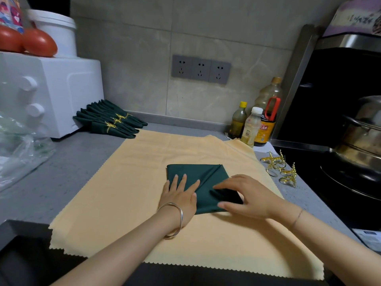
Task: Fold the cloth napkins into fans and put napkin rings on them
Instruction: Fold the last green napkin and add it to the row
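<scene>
A dark green napkin, folded into a small square with diagonal creases, lies on a pale orange cloth spread over the counter. My left hand lies flat on its left part, fingers straight and pressing it down. My right hand grips a folded flap at the napkin's right side, thumb under and fingers over. Several gold napkin rings with leaf ornaments lie to the right of the cloth. Three finished green napkins with gold rings are stacked at the back left.
A white oven with tomatoes and a white bucket on top stands at the left. Oil and sauce bottles stand at the back right. A steel pot sits on the black stove, right. A plastic bag lies far left.
</scene>
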The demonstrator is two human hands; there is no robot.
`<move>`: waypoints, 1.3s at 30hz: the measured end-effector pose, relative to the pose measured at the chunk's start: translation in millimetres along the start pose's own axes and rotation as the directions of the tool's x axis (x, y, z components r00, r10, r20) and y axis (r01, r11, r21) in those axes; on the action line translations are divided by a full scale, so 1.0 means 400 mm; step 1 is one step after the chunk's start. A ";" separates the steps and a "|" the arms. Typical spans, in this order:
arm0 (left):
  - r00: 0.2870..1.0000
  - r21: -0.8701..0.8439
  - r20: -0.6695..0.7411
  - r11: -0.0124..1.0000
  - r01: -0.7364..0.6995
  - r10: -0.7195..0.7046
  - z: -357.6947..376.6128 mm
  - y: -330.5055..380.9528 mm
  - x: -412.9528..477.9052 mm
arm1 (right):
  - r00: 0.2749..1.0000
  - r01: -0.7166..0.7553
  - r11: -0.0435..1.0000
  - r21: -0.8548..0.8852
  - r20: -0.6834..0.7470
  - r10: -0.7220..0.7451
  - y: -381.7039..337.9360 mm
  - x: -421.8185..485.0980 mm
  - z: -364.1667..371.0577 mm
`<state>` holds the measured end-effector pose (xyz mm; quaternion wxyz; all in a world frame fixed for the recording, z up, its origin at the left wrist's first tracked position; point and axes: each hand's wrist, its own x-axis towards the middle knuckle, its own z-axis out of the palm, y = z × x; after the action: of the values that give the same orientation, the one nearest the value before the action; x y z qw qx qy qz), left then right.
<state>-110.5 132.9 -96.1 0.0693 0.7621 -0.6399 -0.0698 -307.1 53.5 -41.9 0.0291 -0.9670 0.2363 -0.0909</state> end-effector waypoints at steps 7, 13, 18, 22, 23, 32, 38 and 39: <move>1.000 -0.014 -0.008 1.000 0.009 -0.009 -0.003 0.004 -0.002 | 0.998 0.007 0.995 -0.104 0.063 -0.001 0.041 -0.029 0.026; 0.999 -0.124 -0.027 0.992 -0.038 0.035 -0.005 -0.009 -0.006 | 0.969 -0.239 0.827 0.508 0.065 0.240 0.073 -0.006 0.011; 0.999 -0.227 0.011 0.973 -0.033 0.037 -0.012 -0.007 -0.012 | 0.934 -0.318 0.682 0.659 0.093 0.346 0.068 0.021 0.009; 0.998 -0.254 0.054 0.967 -0.013 0.027 -0.019 -0.003 -0.016 | 0.891 -0.362 0.610 0.705 0.070 0.448 0.064 0.045 0.030; 0.998 -0.240 0.056 0.971 -0.015 0.029 -0.020 -0.004 -0.015 | 0.881 -0.371 0.604 0.706 0.062 0.468 0.063 0.050 0.033; 0.997 -0.178 0.063 0.984 -0.030 0.041 -0.016 -0.012 0.002 | 0.857 -0.398 0.670 0.627 -0.006 0.516 0.073 0.087 0.067; 0.997 -0.241 0.067 0.970 -0.027 0.045 -0.046 -0.025 0.035 | 0.857 -0.447 0.728 0.520 0.017 0.514 0.085 0.115 0.072; 0.999 -0.262 0.034 0.965 -0.031 0.041 -0.055 -0.035 0.059 | 0.858 -0.455 0.733 0.506 0.029 0.513 0.088 0.119 0.069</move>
<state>-88.7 112.6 -77.8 0.1579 0.7330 -0.6401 -0.1673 -276.3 0.8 -64.9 0.2854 -0.8244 0.4496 -0.1917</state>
